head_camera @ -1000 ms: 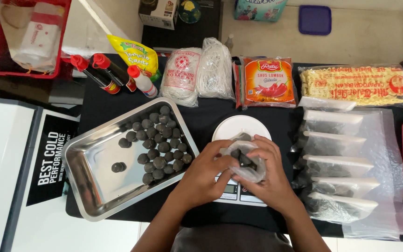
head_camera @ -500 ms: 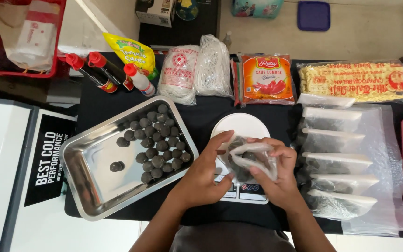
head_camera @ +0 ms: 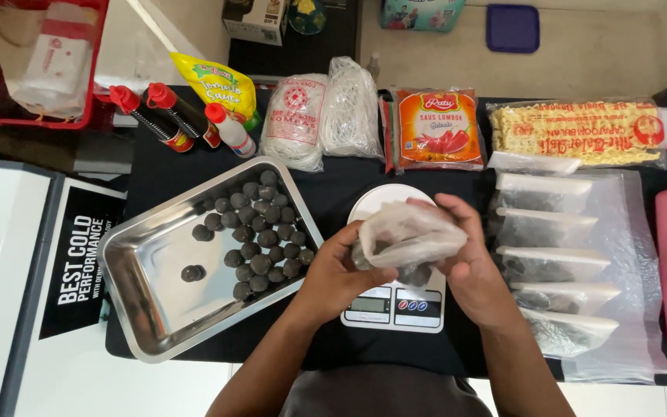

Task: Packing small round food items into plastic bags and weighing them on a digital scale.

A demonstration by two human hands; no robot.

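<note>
Packing stands midway: both hands, left hand (head_camera: 341,270) and right hand (head_camera: 468,259), grip a clear bag (head_camera: 407,235) of dark balls above the scale (head_camera: 395,297), five filled bags (head_camera: 553,259) lie at right, and many balls (head_camera: 260,232) remain in the steel tray (head_camera: 140,309).

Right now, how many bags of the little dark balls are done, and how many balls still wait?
Done: about five filled clear bags lie stacked at the right. In hand: both the left hand and right hand hold a clear plastic bag with dark balls above the scale. Left: roughly thirty balls sit in the steel tray.

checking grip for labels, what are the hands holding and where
Both hands, left hand and right hand, grip a small clear plastic bag of dark balls by its sides, above the scale.
</note>
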